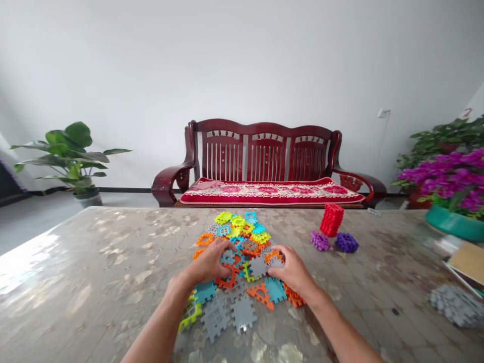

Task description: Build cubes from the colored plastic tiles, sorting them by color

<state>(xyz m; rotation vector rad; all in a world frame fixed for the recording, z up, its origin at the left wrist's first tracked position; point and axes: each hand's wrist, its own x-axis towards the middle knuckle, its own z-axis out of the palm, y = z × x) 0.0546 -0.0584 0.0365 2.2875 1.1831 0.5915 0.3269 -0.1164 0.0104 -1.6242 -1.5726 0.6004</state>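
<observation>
A heap of flat interlocking plastic tiles (pixel 238 237), grey, orange, blue, yellow and green, lies in the middle of the marbled table (pixel 94 282). My left hand (pixel 212 262) rests on the heap's left side with fingers curled over a grey tile (pixel 228 258). My right hand (pixel 289 269) sits on the heap's right side, fingertips pinching a grey tile (pixel 275 262). Another grey tile (pixel 258 265) lies between the two hands. Larger grey tiles (pixel 227 315) lie near my wrists.
A red tile tower (pixel 331 219) and two purple tile cubes (pixel 319 240) (pixel 346 242) stand to the right. A grey tile cluster (pixel 456 305) and a book (pixel 469 262) lie at the far right beside a flower pot (pixel 454 224). A wooden bench (pixel 264 166) stands behind the table.
</observation>
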